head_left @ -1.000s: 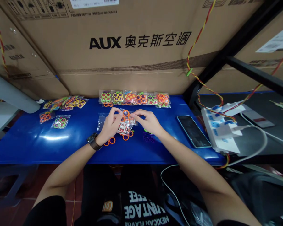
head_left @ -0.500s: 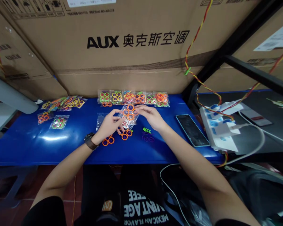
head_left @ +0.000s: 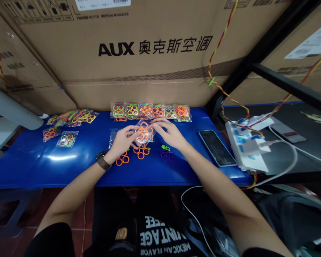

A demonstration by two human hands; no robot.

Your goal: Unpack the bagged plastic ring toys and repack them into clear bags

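Observation:
My left hand (head_left: 123,141) pinches a clear plastic bag (head_left: 149,137) with an orange four-ring piece (head_left: 143,131) in or on it. My right hand (head_left: 169,132) is at the bag's right edge, its thumb and fingertips close together on the plastic. Just below the bag lies another orange ring piece (head_left: 141,152), and one more (head_left: 122,159) is near my left wrist. To the right, a small green piece (head_left: 165,147) lies above a purple ring piece (head_left: 167,156).
Several filled bags (head_left: 132,110) line the back of the blue table (head_left: 77,171); a pile of bags (head_left: 81,116) lies at left. A phone (head_left: 217,148) and a power strip (head_left: 246,146) are at right. A large cardboard box (head_left: 139,71) stands behind.
The orange ring piece has moved a little down and left with the bag. My right hand has shifted slightly left, its fingers now nearer the bag's top edge.

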